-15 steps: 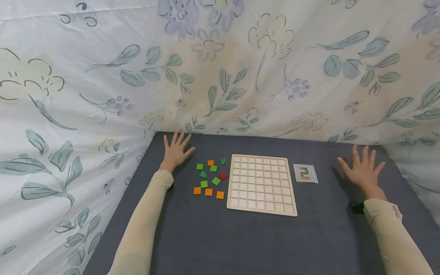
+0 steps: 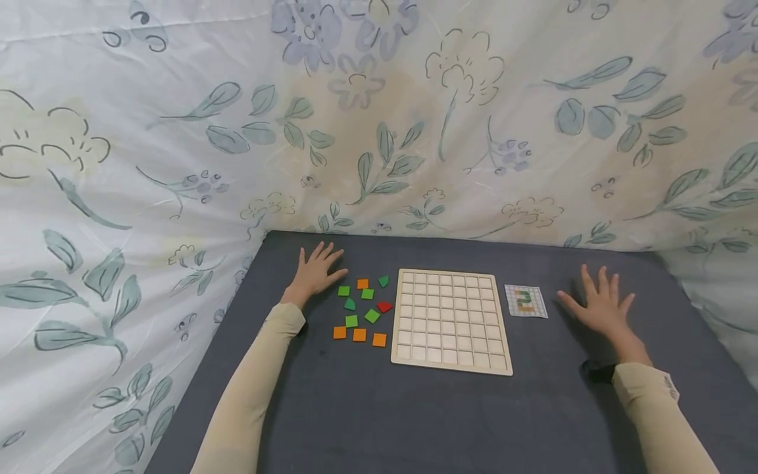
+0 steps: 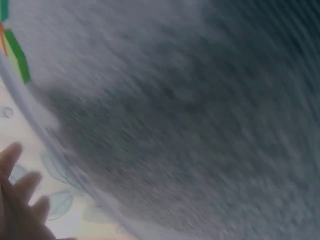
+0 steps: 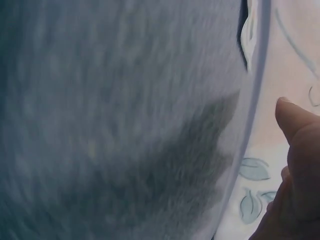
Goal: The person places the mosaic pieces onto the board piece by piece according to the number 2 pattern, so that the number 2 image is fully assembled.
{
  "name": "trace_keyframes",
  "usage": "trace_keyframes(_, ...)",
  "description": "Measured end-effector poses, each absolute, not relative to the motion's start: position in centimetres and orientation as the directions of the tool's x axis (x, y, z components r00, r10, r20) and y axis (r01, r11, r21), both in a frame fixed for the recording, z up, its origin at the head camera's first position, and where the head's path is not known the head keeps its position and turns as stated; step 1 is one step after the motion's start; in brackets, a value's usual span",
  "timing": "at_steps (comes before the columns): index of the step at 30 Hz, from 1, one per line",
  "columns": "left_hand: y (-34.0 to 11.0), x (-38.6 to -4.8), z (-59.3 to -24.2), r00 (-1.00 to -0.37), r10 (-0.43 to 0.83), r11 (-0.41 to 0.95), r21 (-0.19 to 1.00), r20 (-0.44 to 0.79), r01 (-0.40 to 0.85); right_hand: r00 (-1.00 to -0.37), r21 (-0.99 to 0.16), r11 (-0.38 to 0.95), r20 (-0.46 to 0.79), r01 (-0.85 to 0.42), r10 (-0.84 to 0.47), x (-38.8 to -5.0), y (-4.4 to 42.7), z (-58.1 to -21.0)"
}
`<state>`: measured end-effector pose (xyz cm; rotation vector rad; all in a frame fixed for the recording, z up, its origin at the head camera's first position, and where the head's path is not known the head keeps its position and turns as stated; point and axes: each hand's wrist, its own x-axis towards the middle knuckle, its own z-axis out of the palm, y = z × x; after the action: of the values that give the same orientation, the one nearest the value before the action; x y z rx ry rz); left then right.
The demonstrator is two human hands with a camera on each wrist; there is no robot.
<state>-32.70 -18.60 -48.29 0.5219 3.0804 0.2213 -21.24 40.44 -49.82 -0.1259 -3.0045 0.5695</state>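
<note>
My left hand (image 2: 312, 273), fingers spread and holding nothing, is just left of a scatter of small flat tiles. Among these are green squares such as one green tile (image 2: 351, 321), orange squares like this orange tile (image 2: 359, 335), darker green pieces (image 2: 350, 305) and a red piece (image 2: 385, 307). Right of them lies a pale wooden grid board (image 2: 448, 322). A small printed card (image 2: 526, 301) with a coloured pattern on a grid sits beside the board. On the card's right is my right hand (image 2: 604, 313), also spread, with nothing in it. The left wrist view catches a green tile (image 3: 17, 56) at its edge.
A dark cloth (image 2: 450, 421) covers the table. Floral curtains (image 2: 379, 131) stand along the back and the left side, close to the table's edges. Each wrist carries a dark band, the right band (image 2: 598, 372) being the plainer to see.
Both hands have moved inward and slightly toward me: the left to the right, nearer the tiles, the right to the left, nearer the card. The tiles, board and card have stayed in place.
</note>
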Motion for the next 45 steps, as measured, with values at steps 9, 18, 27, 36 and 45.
trace_keyframes(9,-17.4,-32.0,-47.9,-0.917,0.397,0.906,0.183,-0.047,0.382,-0.999,-0.410,0.912,0.036,0.019,0.037,-20.5,38.6,-50.0)
trace_keyframes(18,-16.7,-31.7,-48.2,-0.907,0.413,0.896,0.213,-0.086,0.389,-0.999,-0.434,0.900,0.042,-0.047,-0.033,-19.8,37.0,-49.6)
trace_keyframes(27,-16.4,-31.3,-48.1,-0.888,0.456,0.875,0.213,-0.062,0.435,-0.996,-0.458,0.885,-0.002,-0.082,-0.093,-18.9,35.0,-49.2)
trace_keyframes(36,-15.9,-31.3,-48.2,-0.872,0.488,0.861,0.195,-0.049,0.471,-0.982,-0.486,0.863,-0.051,-0.137,-0.184,-17.6,33.2,-49.4)
trace_keyframes(45,-15.6,-31.0,-48.1,-0.872,0.489,0.855,0.211,-0.020,0.475,-0.967,-0.503,0.839,-0.023,-0.208,-0.254,-16.3,31.6,-49.4)
